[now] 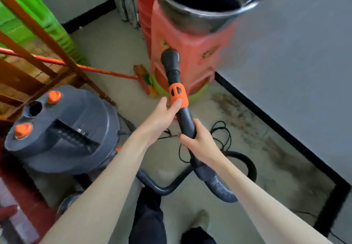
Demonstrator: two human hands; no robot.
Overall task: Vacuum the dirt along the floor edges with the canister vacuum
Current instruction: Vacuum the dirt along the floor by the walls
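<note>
In the head view, both bare hands hold the black vacuum wand (178,83) in the middle of the frame. The left hand (162,116) has its thumb pressed on the orange sleeve (178,96) of the wand, and its fingers go round behind it. The right hand (198,140) is just below, with fingers curled firmly around the curved black handle. The open end of the wand points up toward a red plastic stool (192,53), which carries a black bucket (202,1) at the top of the frame. The ribbed hose (219,186) leaves the handle at lower centre. The grey canister vacuum (62,129) with orange knobs stands at the left. Dark dirt (242,121) lies on the floor along the black baseboard (276,127) at the right. A black cord (221,135) lies coiled on the floor beside the right hand. A red-handled broom (141,78) lies near the stool.
</note>
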